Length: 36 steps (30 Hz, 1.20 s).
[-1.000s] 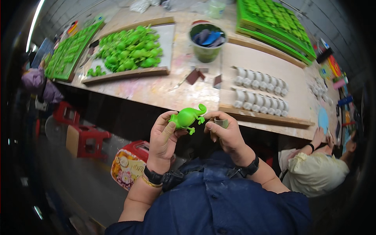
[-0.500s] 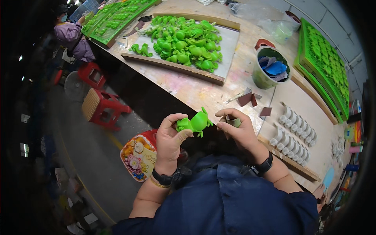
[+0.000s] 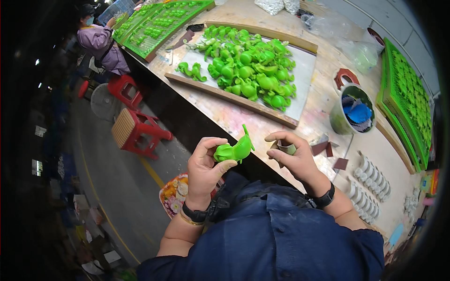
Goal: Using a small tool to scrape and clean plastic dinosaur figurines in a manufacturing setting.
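My left hand (image 3: 202, 168) grips a bright green moulded figure (image 3: 240, 149) between thumb and fingers, with a thin pointed part sticking up. Just to its right, my right hand (image 3: 302, 164) pinches a folded piece of greyish sandpaper (image 3: 287, 148), apart from the figure. Beyond my hands, a wood-edged tray (image 3: 234, 102) bears a heap of similar green parts (image 3: 248, 70). Loose brown sandpaper pieces (image 3: 341, 163) lie on the workbench (image 3: 220, 110) near my right hand.
A bucket (image 3: 340, 117) with blue and grey sheets stands at the right. Behind it are stacked green racks (image 3: 407, 103); nearer lie rows of white curved parts (image 3: 371, 177). At left are red stools (image 3: 145, 133), a fan (image 3: 104, 102) and a person (image 3: 99, 42) by more racks.
The whole view has shifted, so the bench and tray appear lower and further right. The green figure has turned in my left hand. Both hands keep their hold.
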Tool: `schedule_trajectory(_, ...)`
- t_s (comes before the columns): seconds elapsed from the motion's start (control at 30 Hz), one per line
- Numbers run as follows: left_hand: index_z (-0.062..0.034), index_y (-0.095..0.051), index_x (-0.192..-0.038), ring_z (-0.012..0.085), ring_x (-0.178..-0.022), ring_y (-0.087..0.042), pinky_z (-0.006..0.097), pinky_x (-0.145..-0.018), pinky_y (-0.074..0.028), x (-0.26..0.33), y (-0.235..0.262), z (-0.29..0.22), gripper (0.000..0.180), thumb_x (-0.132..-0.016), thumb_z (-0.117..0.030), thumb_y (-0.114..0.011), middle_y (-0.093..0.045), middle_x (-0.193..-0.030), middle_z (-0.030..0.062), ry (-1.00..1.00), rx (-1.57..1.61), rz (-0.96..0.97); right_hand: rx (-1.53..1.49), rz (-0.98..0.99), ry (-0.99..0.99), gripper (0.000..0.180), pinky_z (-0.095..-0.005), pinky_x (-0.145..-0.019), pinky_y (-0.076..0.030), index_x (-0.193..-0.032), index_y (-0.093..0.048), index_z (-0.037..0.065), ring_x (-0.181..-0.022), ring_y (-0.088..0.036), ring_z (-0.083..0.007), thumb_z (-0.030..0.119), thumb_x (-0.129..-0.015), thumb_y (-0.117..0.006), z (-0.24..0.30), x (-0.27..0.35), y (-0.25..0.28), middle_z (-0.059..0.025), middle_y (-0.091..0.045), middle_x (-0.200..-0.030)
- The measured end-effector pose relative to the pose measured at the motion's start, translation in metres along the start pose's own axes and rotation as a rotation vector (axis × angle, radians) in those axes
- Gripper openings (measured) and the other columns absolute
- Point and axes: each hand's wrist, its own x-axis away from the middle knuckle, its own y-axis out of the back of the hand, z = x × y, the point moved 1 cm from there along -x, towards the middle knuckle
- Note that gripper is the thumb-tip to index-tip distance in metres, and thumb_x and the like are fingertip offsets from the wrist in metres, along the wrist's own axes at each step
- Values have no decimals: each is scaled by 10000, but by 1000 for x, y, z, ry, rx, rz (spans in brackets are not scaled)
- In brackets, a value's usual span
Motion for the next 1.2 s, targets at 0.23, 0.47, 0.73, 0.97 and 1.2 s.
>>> schedule_trajectory(0.23, 19, -562, -1070, 129, -920, -574, 245, -804, -489, -90, 88, 1, 404, -709, 44, -741, -512, -1025, 48, -23, -201, 95, 74, -64, 18, 245, -190, -570, -401, -1041, -609, 57, -639, -484, -30, 85, -809, -682, -6, -97, -47, 31, -544, -741)
schedule_trajectory(0.47, 21, -567, -1033, 123, -886, -572, 240, -768, -484, -182, 181, -15, 395, -681, 65, -741, -491, -1011, 57, -121, -502, 205, 98, -68, -15, 265, -210, -626, -407, -1045, -611, 54, -685, -488, -50, 103, -797, -689, -1, -200, -120, 28, -543, -746)
schedule_trajectory(0.73, 19, -579, -1024, 110, -862, -570, 225, -743, -484, -218, 246, -15, 395, -671, 49, -754, -501, -994, 53, -195, -612, 141, 207, -70, 9, 259, -223, -647, -421, -1029, -618, 51, -692, -506, -65, 100, -786, -691, -1, -256, -159, 19, -567, -753)
schedule_trajectory(0.97, 9, -587, -1032, 111, -851, -560, 223, -734, -478, -224, 286, -10, 397, -670, 48, -745, -522, -997, 61, -177, -601, 4, 187, 45, -62, 254, -216, -668, -421, -1026, -616, 54, -721, -497, -62, 105, -789, -692, 1, -297, -193, 18, -569, -786)
schedule_trajectory(1.2, -12, -586, -1007, 152, -877, -570, 254, -749, -467, -259, 355, -10, 387, -654, 49, -731, -565, -996, 85, -271, -667, 4, 169, 48, -78, 255, -219, -687, -417, -1025, -615, 56, -736, -480, -68, 101, -787, -693, -10, -362, -238, 18, -565, -806)
